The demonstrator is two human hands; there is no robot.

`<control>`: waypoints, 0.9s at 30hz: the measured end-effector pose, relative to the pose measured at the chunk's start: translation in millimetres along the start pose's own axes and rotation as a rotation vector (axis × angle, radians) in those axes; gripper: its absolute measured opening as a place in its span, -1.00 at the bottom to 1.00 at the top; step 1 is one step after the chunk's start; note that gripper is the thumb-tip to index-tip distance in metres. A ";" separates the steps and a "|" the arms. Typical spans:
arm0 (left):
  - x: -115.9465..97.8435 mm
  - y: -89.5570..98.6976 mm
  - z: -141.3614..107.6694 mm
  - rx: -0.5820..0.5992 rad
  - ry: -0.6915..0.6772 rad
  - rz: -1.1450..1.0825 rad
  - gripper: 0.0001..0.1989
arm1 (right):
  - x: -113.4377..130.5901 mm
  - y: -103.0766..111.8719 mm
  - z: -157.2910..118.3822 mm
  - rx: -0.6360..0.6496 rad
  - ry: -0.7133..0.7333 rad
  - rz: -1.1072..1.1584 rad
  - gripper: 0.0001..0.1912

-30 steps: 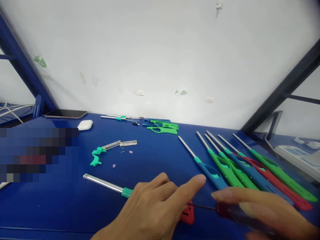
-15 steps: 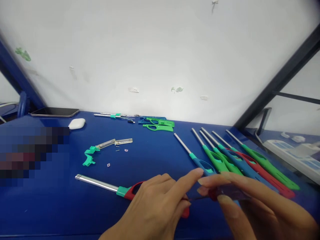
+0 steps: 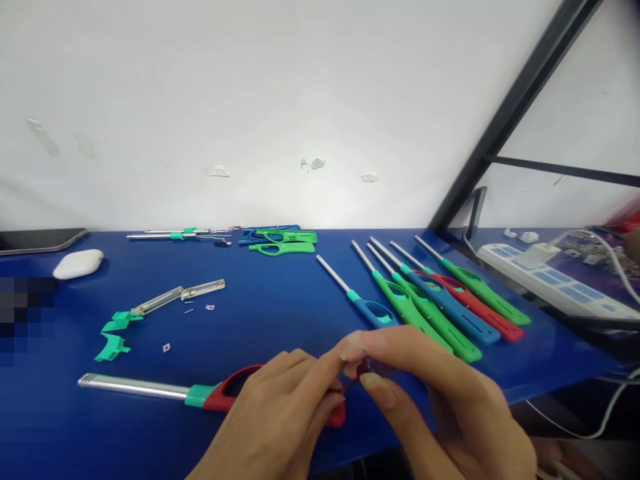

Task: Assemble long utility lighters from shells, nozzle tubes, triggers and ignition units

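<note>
A red long-nosed gas lighter (image 3: 225, 398) lies across the front of the table, its metal tube pointing left. My left hand (image 3: 280, 407) is closed over its handle, hiding the middle of it; the red end shows past my fingers. My right hand (image 3: 445, 393) pinches a small screwdriver (image 3: 377, 367) with a translucent purple and red handle between thumb and fingers. Its thin shaft points left toward my left fingertips; the tip is hidden. Just beyond my right hand lies a blue lighter (image 3: 373, 312).
More green, blue and red lighters (image 3: 440, 300) lie in a row at the right. Green casing halves (image 3: 283, 248), metal tubes (image 3: 160, 237), clear fuel tanks (image 3: 160, 301) and teal pieces (image 3: 113, 347) lie left and back. A white earbud case (image 3: 79, 264) and a power strip (image 3: 555, 280) flank them.
The view has swung to the right, so things on the table sit farther left. My right hand has come closer to my left, with the screwdriver still in its fingers.
</note>
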State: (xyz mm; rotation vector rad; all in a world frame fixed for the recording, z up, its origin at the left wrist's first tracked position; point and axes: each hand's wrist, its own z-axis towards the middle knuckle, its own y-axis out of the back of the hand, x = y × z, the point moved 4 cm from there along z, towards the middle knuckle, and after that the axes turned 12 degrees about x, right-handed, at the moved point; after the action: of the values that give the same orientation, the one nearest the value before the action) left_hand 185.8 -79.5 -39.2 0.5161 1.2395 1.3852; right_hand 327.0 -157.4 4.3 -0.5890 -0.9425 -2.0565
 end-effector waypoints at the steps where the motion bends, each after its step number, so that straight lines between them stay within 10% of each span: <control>1: 0.2 -0.8 -0.5 0.007 0.001 0.009 -0.66 | -1.5 0.1 -1.6 -0.012 -0.018 -0.031 -0.48; 16: 9.3 -2.6 -12.5 0.216 0.081 0.031 -0.70 | -10.1 1.5 10.4 0.119 0.054 0.018 -0.55; 27: 19.8 -5.0 -33.2 0.147 0.202 0.048 -0.68 | -20.5 -23.6 15.8 0.115 0.075 0.168 -0.54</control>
State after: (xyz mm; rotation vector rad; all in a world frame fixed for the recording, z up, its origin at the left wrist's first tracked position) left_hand 154.4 -75.0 -61.8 0.5193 1.5098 1.4196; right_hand 321.4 -125.8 -9.5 -0.5083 -0.9281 -1.8498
